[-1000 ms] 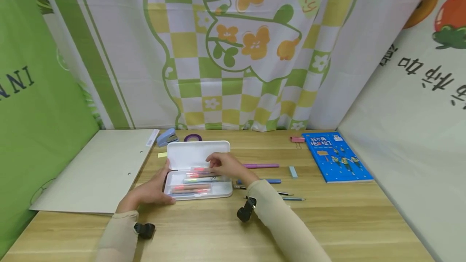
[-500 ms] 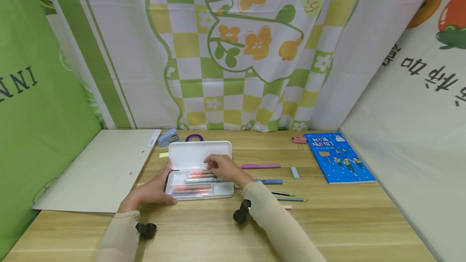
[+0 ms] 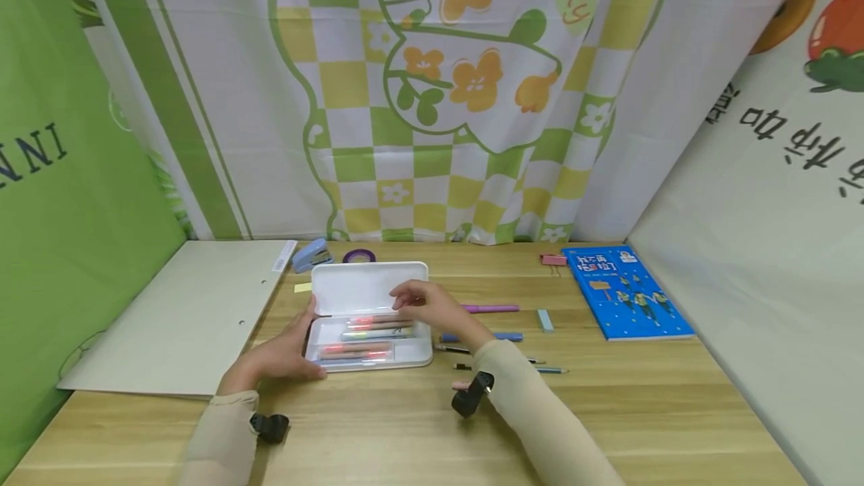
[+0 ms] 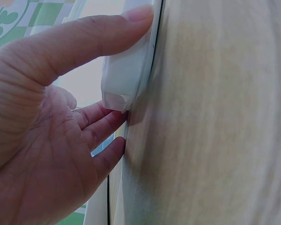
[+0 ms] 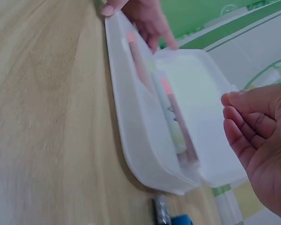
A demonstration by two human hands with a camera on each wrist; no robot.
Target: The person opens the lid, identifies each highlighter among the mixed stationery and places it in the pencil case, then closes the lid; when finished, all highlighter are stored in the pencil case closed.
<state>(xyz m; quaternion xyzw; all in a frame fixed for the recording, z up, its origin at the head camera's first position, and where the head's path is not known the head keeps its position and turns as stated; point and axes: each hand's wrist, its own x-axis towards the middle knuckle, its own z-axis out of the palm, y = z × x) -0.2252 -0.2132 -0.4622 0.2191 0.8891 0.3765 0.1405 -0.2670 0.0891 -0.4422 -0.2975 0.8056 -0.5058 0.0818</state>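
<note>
An open white pencil case (image 3: 412, 353) lies on the table, its lid (image 3: 347, 287) raised at the back. My left hand (image 3: 286, 351) grips its left end, with the thumb along the front edge and the fingers behind. In the left wrist view that thumb (image 4: 98, 35) lies across the case's side. Inside are several slim pens or pencils with pinkish ends and a pale marker (image 5: 174, 124) with a yellow-green part. Over the right part of the case hovers my right hand (image 3: 432, 310), fingers loosely curled. Nothing shows between its fingertips in the right wrist view.
Right of the case lie a purple pen (image 3: 496, 308), a blue pen (image 3: 506, 337), pencils (image 3: 553, 370) and an eraser (image 3: 544, 320). Farther right are a pink binder clip (image 3: 553, 259) and a blue book (image 3: 628, 295). A stapler (image 3: 312, 255), tape roll (image 3: 358, 256) and large board (image 3: 178, 317) stand left.
My right hand first shifted slightly left over the case, then moved back right, away from the pens inside. The left hand stays on the case's left end.
</note>
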